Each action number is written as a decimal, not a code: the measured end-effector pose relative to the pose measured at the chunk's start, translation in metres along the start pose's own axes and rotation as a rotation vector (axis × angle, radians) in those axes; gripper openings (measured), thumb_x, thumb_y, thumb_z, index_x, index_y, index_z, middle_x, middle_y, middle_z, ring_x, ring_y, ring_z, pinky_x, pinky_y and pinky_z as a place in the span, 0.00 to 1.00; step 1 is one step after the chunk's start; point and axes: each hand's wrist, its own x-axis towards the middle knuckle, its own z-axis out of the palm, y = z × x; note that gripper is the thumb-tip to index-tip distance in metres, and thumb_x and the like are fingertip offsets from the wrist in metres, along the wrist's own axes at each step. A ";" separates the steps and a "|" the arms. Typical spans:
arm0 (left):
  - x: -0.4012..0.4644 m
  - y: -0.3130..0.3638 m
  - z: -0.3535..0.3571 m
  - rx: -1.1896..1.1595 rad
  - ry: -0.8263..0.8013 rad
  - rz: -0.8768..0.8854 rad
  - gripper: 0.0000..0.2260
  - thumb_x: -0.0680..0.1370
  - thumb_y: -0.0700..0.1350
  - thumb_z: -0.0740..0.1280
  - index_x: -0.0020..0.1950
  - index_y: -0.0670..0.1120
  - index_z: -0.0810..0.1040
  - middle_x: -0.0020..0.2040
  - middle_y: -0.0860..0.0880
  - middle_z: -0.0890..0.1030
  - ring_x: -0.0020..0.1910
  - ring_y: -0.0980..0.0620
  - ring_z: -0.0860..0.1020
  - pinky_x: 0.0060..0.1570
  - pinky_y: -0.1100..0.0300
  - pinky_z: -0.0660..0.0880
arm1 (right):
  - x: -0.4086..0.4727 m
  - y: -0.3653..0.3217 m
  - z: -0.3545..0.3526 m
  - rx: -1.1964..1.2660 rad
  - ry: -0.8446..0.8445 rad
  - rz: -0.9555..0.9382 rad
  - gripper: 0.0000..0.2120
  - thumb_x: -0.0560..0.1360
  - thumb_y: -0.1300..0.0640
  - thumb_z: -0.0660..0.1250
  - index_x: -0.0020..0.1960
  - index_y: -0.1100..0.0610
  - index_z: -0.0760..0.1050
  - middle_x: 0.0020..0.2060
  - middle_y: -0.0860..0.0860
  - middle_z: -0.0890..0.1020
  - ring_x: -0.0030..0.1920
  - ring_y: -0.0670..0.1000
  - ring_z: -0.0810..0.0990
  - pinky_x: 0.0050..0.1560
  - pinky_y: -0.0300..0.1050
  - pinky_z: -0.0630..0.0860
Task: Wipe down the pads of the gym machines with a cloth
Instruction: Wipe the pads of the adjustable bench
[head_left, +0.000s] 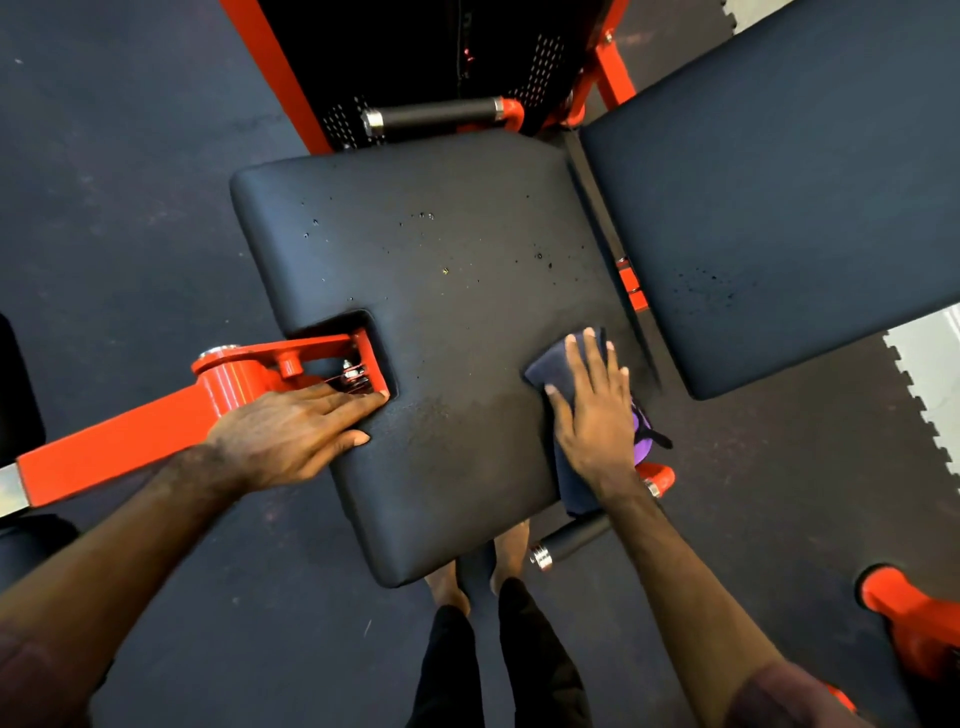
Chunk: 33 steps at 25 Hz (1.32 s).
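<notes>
A single head-worn wide-angle view looks steeply down, close over the seat pad (441, 322) and floor (119, 208).

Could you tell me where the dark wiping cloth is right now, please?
In the head view, the dark cloth lies flat under the right hand, on the near right corner of the black padded seat.

The back pad (789, 182) runs off the right edge; the cloth (558, 364) lies mostly hidden.

No text, label, brand or number can be read anywhere in the view
</notes>
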 end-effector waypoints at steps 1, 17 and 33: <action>-0.001 0.000 0.001 0.004 0.003 0.001 0.26 0.86 0.58 0.54 0.77 0.45 0.74 0.60 0.46 0.85 0.56 0.44 0.84 0.48 0.51 0.84 | 0.014 -0.007 -0.001 0.007 0.012 0.113 0.32 0.86 0.41 0.54 0.86 0.51 0.52 0.86 0.50 0.51 0.85 0.58 0.48 0.82 0.67 0.53; 0.001 -0.001 -0.001 -0.004 0.014 0.000 0.26 0.86 0.59 0.53 0.79 0.47 0.71 0.59 0.47 0.86 0.54 0.47 0.85 0.44 0.54 0.84 | -0.002 -0.086 0.008 -0.047 -0.077 -0.249 0.34 0.85 0.46 0.61 0.86 0.51 0.52 0.86 0.51 0.49 0.85 0.58 0.45 0.83 0.66 0.52; -0.003 -0.002 0.003 -0.031 -0.066 -0.026 0.27 0.87 0.60 0.51 0.81 0.48 0.68 0.64 0.48 0.84 0.60 0.47 0.83 0.51 0.52 0.84 | 0.028 -0.128 0.009 -0.076 -0.078 -0.009 0.33 0.85 0.42 0.54 0.87 0.51 0.48 0.86 0.51 0.46 0.85 0.59 0.44 0.83 0.64 0.49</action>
